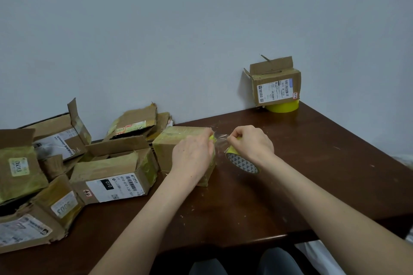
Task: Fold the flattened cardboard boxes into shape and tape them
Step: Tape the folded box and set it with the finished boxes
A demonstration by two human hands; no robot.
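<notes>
The left hand (192,154) lies over the right end of a brown cardboard box (176,147), so that end is mostly hidden. Its fingertips are tucked out of sight at the box's top corner, where they pinch a strip of tape (220,137). The strip is clear and shiny and hard to see against the dark wood. It runs across to the right hand (250,143), which is curled around a tape roll (242,162). Only the lower part of the roll shows, with a yellow rim and a grey ring of small triangles. The box sits on the desk (312,163), near its far edge and about halfway along.

Just left of it is an open box marked 010 (116,174) with a white label. More boxes in a pile (33,185) crowd the left end of the desk. They are creased and torn and patched with yellowish tape, and the picture's edge cuts some off. Most of the label print is too small to read.

In the far right corner a small box (276,82) with raised flaps stands on a yellow roll (282,106), close to the pale grey wall (201,29). The desk is dark brown wood, scuffed and speckled. Below its near edge, dark knees (277,261) peek out, cut off at the bottom.
</notes>
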